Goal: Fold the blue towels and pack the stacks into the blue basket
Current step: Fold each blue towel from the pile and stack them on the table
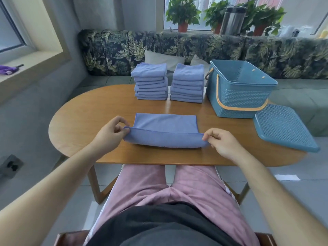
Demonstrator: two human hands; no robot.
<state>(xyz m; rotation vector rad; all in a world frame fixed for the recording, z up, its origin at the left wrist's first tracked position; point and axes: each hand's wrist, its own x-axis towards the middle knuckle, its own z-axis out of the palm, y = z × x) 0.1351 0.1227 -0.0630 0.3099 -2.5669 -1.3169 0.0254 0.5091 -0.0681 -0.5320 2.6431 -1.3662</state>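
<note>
One blue towel (165, 124) lies mid-desk (79, 121), long axis L-R, near edge raised. Left hand (110, 134) & right hand (221, 143) each pinch a near corner. Bare wood separates it from folded stacks (150, 82) behind; blue basket (237, 96) & lid (284, 128) sit right.

One wide-angle view from a camera on the person's head, facing forward and steeply down. The lap fills the bottom edge; forearms enter from both lower corners. The left hand (108, 134) and right hand (221, 142) meet at a towel (165, 139) mid-frame, close by on a table (88, 121). A sofa (177, 43) lies farther off, near the top.
</note>
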